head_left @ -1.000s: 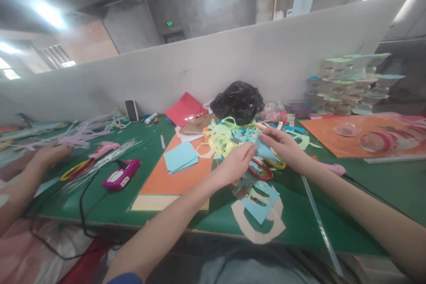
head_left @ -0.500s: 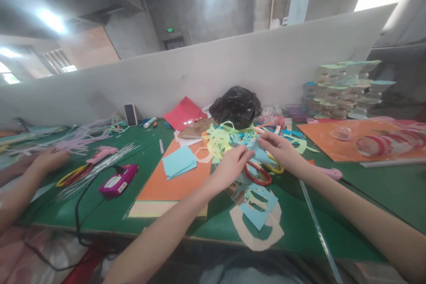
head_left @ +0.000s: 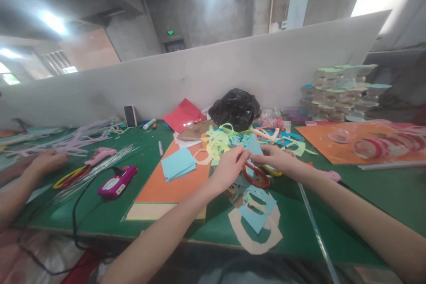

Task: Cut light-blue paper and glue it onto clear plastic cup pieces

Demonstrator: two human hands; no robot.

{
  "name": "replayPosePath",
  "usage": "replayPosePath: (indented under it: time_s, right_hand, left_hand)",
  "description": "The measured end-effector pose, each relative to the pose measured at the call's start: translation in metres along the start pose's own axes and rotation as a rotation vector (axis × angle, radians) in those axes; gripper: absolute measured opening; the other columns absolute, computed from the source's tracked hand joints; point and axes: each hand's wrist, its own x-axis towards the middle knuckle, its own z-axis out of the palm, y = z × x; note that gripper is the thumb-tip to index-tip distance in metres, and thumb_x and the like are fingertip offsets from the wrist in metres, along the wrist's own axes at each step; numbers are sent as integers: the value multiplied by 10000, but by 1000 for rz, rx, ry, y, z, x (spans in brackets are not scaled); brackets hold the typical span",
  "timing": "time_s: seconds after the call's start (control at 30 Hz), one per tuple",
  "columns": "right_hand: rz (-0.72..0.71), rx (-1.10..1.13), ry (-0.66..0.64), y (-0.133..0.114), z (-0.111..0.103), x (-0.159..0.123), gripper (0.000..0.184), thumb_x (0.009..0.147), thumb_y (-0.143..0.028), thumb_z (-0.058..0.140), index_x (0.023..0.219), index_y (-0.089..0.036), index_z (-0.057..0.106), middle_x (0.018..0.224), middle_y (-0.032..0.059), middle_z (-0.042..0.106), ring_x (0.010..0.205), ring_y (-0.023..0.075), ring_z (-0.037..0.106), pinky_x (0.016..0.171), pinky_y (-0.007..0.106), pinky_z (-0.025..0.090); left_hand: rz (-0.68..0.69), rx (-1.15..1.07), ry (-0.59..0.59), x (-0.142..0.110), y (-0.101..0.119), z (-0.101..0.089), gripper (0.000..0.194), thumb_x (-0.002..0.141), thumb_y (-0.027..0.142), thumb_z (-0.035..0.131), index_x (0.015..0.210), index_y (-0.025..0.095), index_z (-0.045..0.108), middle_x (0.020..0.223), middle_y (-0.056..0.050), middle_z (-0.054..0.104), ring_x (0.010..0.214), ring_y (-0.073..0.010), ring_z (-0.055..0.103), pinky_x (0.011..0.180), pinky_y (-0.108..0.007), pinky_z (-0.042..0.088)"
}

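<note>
My left hand (head_left: pixel 229 166) and my right hand (head_left: pixel 274 159) meet over the green table (head_left: pixel 299 226), both pinching a small light-blue paper piece (head_left: pixel 253 146) between their fingertips. Red-handled scissors (head_left: pixel 257 176) and yellow-handled scissors (head_left: pixel 273 170) lie just beneath the hands. A heap of green, blue and cream paper offcuts (head_left: pixel 226 138) sits right behind them. Cut blue and cream scraps (head_left: pixel 256 213) lie in front, near the table edge.
Orange card (head_left: pixel 173 184) with a stack of blue paper squares (head_left: pixel 178 163) lies to the left. A purple glue gun (head_left: pixel 115 182) with its black cord, a black bag (head_left: pixel 236 107), stacked clear cups (head_left: pixel 342 93). Another person's hand (head_left: pixel 46 162) rests at far left.
My right hand has dropped lower and moved left, closer to my left hand; the blue paper piece now stands up between the fingertips. The view has shifted slightly.
</note>
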Motion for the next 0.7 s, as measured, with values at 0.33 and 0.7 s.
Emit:
replayPosePath:
  time_s: [0.33,0.7]
  right_hand:
    - [-41,243,1,0,6,2,557,714,-551,808,1122,-192,684,997,44,696,952,231,631,850,336,525]
    - [-73,231,21,-6,23,-1,460,683,-548,806,971,-196,735,995,74,746,999,288,676,919,404,534]
  left_hand:
    - [-50,-88,109,-3,5,2,364,995,415,426,695,213,378,640,48,405,621,-127,389,620,-274,311]
    - [-70,-285,201,-2,-4,10,401,999,478,415,698,212,419,660,35,441,655,-135,444,664,-268,365]
